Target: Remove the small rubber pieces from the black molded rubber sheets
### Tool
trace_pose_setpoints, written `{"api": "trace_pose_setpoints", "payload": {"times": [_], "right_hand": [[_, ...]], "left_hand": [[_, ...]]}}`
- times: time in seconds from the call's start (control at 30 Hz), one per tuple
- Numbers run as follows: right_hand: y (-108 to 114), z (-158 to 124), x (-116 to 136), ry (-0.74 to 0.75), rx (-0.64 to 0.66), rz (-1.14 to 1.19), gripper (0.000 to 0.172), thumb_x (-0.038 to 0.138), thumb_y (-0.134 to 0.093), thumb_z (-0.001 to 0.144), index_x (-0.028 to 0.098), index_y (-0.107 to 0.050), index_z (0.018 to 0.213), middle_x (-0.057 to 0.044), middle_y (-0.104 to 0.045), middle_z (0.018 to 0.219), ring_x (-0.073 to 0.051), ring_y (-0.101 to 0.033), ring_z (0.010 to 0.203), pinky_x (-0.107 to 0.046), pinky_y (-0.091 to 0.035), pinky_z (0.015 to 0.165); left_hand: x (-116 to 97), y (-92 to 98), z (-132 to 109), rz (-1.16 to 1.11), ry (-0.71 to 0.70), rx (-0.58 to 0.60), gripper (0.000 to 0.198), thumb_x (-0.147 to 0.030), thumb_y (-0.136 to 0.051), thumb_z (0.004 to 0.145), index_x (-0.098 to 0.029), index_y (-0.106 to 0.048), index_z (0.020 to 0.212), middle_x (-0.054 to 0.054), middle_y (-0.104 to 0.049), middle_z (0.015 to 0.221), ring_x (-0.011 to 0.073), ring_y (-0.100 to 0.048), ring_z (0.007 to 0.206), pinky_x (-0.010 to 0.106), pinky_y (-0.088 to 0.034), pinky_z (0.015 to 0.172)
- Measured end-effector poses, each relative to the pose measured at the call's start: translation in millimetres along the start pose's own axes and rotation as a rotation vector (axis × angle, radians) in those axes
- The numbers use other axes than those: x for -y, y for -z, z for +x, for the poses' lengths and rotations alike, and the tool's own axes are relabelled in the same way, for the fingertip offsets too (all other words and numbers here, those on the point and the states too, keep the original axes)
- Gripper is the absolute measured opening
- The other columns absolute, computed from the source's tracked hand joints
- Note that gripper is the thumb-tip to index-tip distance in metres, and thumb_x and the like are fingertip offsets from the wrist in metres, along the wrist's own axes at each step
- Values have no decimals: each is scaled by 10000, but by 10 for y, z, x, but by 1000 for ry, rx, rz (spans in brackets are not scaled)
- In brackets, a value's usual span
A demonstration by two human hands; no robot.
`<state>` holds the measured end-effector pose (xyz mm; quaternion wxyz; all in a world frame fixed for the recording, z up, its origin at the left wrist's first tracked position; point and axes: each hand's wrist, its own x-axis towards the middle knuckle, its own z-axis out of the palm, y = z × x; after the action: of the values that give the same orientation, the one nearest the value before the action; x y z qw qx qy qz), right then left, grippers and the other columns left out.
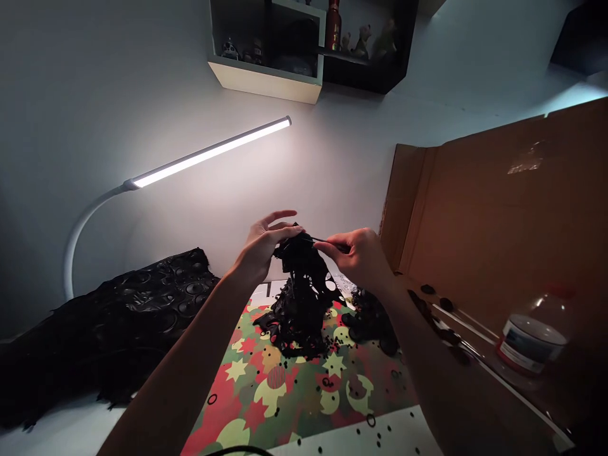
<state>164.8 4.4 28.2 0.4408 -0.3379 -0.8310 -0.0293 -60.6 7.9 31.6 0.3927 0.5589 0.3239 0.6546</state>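
My left hand (261,247) pinches the upper edge of a black, rubbery-looking perforated sheet (304,253), one finger stretched out above it. The sheet hangs down, ragged and full of holes, to a heap of black scraps (297,323) on the patterned mat. My right hand (361,253) is closed around a thin dark tool (319,240), whose tip meets the sheet beside my left fingertips. Whether this tool is a pick or tweezers I cannot make out. Small black rings and dots (327,382) lie scattered below.
Left lies a large pile of black sheets with round marks (161,297). More black pieces (370,320) sit by my right forearm. A lit lamp (213,152) reaches over from the left. Cardboard (498,209) and a red-capped bottle (532,342) stand right. A shelf (270,82) hangs above.
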Motion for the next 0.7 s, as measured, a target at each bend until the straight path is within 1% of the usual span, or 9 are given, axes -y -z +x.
{"api": "trace_pose_setpoints", "payload": {"times": [0.1,0.17,0.23,0.37,0.47,0.53,0.63,0.67,0.7], "right_hand": [[-42,-13,93,66,-35,-248,762,715,-357,1138,201,-647,655,36,-305,567,-146,-140,611,-341,-179,621],[-70,-25,157,100,-29,-382,766,687,-305,1157,202,-613,650,35,-310,549,-145,-122,592,-347,-158,618],[-87,-40,201,144,-5,-450,738,655,-292,1171,205,-611,682,36,-341,545,-142,-122,574,-345,-148,612],[-101,-59,188,254,5,-480,718,618,-269,1191,207,-609,710,36,-382,538,-137,-161,547,-333,-153,599],[-117,-58,122,315,-31,-476,744,618,-231,1196,207,-617,711,31,-390,526,-137,-221,531,-322,-163,591],[-116,-58,88,347,-57,-474,747,604,-234,1201,204,-636,715,30,-403,529,-136,-232,531,-315,-177,588],[-44,-64,58,364,-90,-459,761,618,-257,1195,200,-670,711,32,-417,537,-135,-219,538,-310,-197,589],[4,-65,44,344,-94,-448,767,638,-274,1187,201,-685,709,34,-412,536,-136,-224,540,-310,-203,591],[64,-66,21,305,-91,-433,767,659,-302,1177,204,-701,706,36,-401,532,-136,-231,542,-309,-209,594]], "left_hand": [[2,-29,13,-33,-68,-91,715,-256,-988,656,-169,-688,1299,87,-817,909,222,-750,813,318,-560,720],[19,-20,38,-22,-118,-177,700,-236,-966,676,-175,-628,1286,81,-807,875,224,-744,774,330,-562,703],[28,31,71,-1,-154,-259,641,-223,-935,706,-185,-597,1249,72,-796,862,216,-732,764,328,-557,695],[-28,205,117,41,-164,-338,602,-200,-910,715,-191,-604,1233,73,-791,908,213,-730,832,309,-550,712],[-86,290,141,51,-166,-383,601,-176,-892,725,-205,-606,1253,67,-778,933,219,-732,838,319,-562,715],[-95,329,177,42,-202,-427,555,-147,-856,751,-216,-605,1241,57,-762,928,215,-729,822,321,-567,710],[-96,447,251,1,-292,-598,436,-90,-759,796,-228,-591,1175,24,-721,887,184,-712,803,295,-563,722],[-109,511,267,-22,-306,-659,414,-75,-734,800,-232,-583,1152,14,-709,878,173,-708,804,285,-564,739],[-133,583,272,-40,-300,-677,408,-70,-730,797,-232,-581,1139,10,-709,880,166,-708,813,280,-568,762]]}}
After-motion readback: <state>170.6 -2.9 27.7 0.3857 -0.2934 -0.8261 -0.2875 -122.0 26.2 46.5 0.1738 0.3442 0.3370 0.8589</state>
